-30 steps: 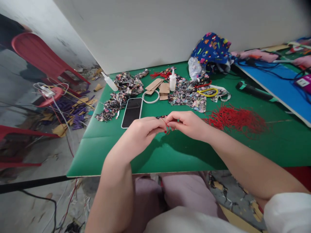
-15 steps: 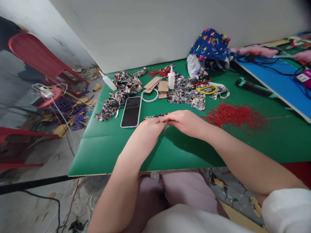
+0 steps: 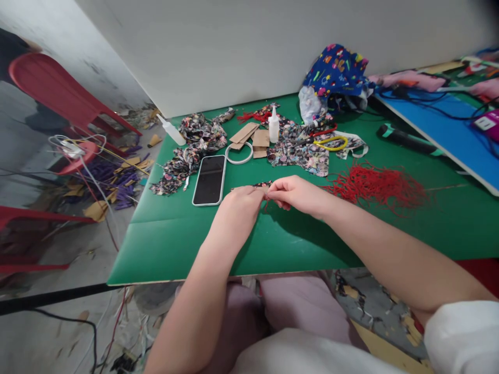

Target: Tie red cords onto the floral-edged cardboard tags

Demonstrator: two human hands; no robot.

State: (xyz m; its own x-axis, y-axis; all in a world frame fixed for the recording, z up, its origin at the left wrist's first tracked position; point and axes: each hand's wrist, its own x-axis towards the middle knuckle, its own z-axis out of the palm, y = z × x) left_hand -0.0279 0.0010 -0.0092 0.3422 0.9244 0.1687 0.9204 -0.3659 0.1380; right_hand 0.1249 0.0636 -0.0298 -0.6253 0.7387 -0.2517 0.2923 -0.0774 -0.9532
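Note:
My left hand [image 3: 242,203] is closed on a strip of dark floral fabric [image 3: 263,184], most of it hidden behind the fingers. My right hand [image 3: 298,195] meets it at the fingertips, thumb and forefinger pinched. A bit of red string [image 3: 266,206] shows between the two hands, seemingly in the right pinch. To the right of my right hand lies a loose heap of red strings [image 3: 378,186]. Left of my left hand is a phone [image 3: 209,180] with a dark screen.
Behind my hands lie a white ring [image 3: 239,154], brown card pieces [image 3: 260,139], a white nozzle bottle [image 3: 274,129], yellow-handled scissors [image 3: 333,143] and floral fabric [image 3: 298,157]. Another bottle [image 3: 172,131] lies by more fabric [image 3: 202,134]. A blue board [image 3: 440,122] is at right on the green table [image 3: 156,244].
My right hand's fingers have shifted slightly and curled into a clearer pinch beside my left hand. My left hand stays nearly in place. The view has drifted slightly.

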